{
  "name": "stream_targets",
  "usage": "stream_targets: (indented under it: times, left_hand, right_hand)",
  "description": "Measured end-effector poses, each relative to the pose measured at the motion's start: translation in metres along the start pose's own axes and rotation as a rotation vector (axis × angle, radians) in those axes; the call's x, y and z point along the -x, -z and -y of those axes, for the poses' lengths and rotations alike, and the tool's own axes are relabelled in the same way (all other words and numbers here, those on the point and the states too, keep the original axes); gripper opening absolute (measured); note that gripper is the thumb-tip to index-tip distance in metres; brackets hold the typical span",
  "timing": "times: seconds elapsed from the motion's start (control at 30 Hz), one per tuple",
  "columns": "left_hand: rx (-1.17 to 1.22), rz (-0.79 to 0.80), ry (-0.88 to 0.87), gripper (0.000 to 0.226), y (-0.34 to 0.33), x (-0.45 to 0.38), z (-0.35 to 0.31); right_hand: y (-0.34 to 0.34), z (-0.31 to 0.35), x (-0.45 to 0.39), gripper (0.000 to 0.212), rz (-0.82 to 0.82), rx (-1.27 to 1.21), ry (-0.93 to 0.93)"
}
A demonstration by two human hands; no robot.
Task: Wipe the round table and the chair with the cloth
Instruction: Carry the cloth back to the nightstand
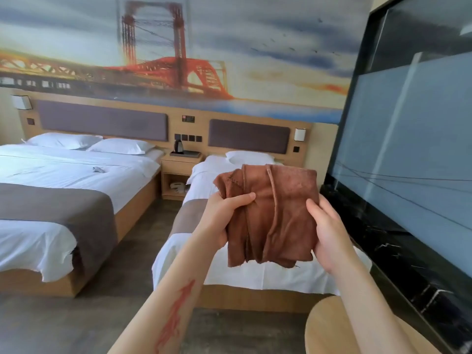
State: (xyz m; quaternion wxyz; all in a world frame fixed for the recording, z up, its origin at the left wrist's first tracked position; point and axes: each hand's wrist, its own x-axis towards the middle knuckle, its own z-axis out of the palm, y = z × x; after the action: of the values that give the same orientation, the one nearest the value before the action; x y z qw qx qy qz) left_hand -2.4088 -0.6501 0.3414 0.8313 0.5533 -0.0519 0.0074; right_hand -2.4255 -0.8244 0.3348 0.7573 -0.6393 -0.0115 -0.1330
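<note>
A brown cloth (275, 215), folded and crumpled, is held up in front of me at chest height. My left hand (224, 215) grips its left edge with the thumb across the front. My right hand (329, 233) grips its right edge. Below my right forearm, at the bottom right, a curved part of the light wooden round table (324, 328) shows. No chair is in view.
A narrow bed (229, 272) with white sheets stands straight ahead, a wider bed (63, 200) to the left, and a wooden nightstand (178, 172) with a kettle between them. A black marble ledge (398, 256) under a large window runs along the right. Dark floor lies between the beds.
</note>
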Motion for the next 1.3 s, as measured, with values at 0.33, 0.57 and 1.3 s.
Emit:
stream_targets:
  times: [0.33, 0.57, 1.3]
  left_hand:
    - [-0.097, -0.243, -0.065, 0.017, 0.181, -0.124, -0.072]
    - [-0.096, -0.342, -0.077, 0.021, 0.253, -0.184, -0.085]
    - [-0.076, -0.601, -0.217, 0.026, 0.517, -0.554, -0.166]
  right_hand:
    - [-0.216, -0.064, -0.124, 0.019, 0.177, -0.025, -0.054]
    - [-0.3, -0.107, -0.193, 0.023, 0.248, 0.004, -0.069]
    - [-0.634, -0.227, -0.547, 0.034, 0.463, 0.004, -0.039]
